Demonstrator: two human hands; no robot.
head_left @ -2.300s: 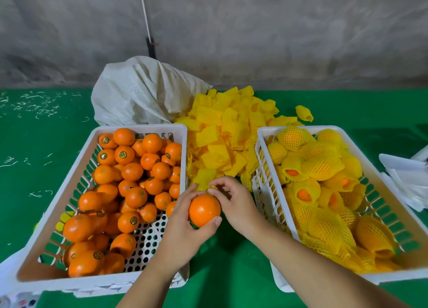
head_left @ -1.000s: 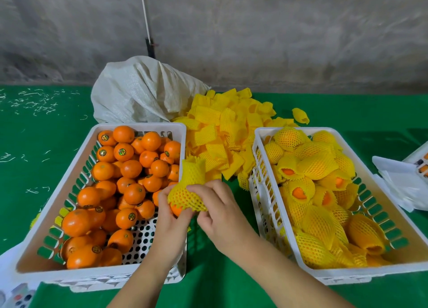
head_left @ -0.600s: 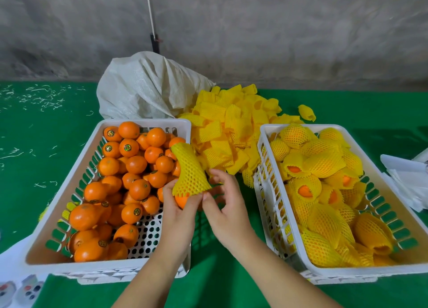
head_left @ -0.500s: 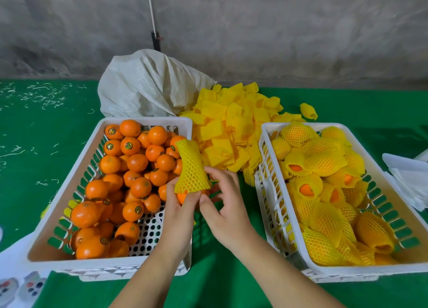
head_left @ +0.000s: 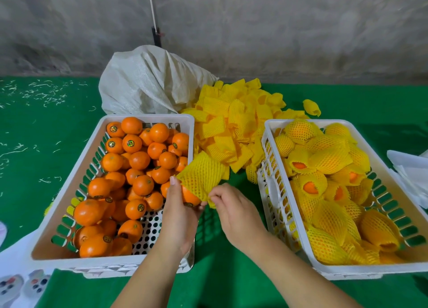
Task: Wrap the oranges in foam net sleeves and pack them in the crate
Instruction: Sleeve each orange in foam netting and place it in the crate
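Head: left hand [head_left: 179, 212] cups orange [head_left: 190, 197]; right hand [head_left: 234, 211] pinches sleeve [head_left: 201, 177].

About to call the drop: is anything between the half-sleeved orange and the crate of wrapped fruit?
Nothing visible blocks it. The orange sits in the left hand, the right hand pinching the foam sleeve. Between it and the right crate lies bare green table; only the crate's near wall must be cleared.

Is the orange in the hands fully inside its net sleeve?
No, partly out: the net sleeve covers the top, while the orange shows bare below.
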